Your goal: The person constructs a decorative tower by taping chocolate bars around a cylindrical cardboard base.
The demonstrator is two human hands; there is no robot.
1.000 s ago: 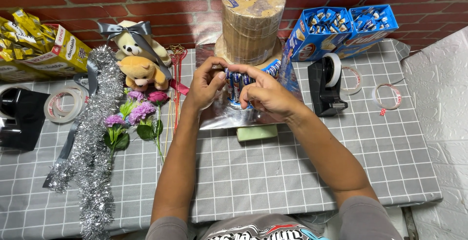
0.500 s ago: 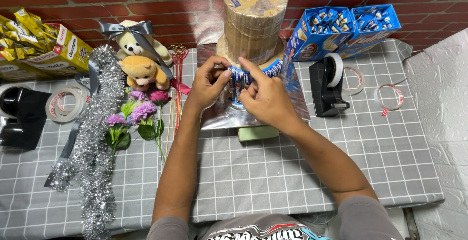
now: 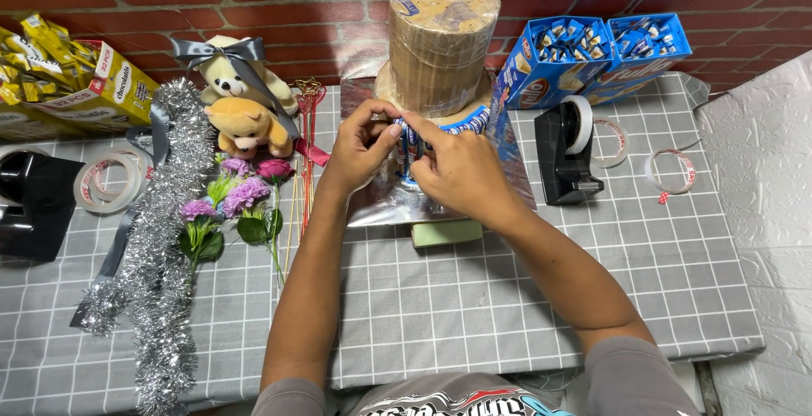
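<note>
table cover: grey checked cloth [image 3: 507, 314] over the whole work surface
wall: red brick [image 3: 254, 2] across 12 o'clock
tinsel: silver garland [image 3: 161, 247] running from 10 o'clock down to 7 o'clock
soft toys: two small bears [image 3: 241, 103], one cream with a grey bow above one tan, at 11 o'clock
flowers: purple and pink stems [image 3: 237, 205] just below the bears
tape rolls: one clear roll [image 3: 106, 183] at 9 o'clock, two thin rings [image 3: 677, 171] at 3 o'clock
tape dispenser: black [image 3: 568, 154], at 2 o'clock
boxes: two blue snack boxes [image 3: 600, 57] at 1 o'clock, yellow packets [image 3: 76, 78] at 10 o'clock
</note>
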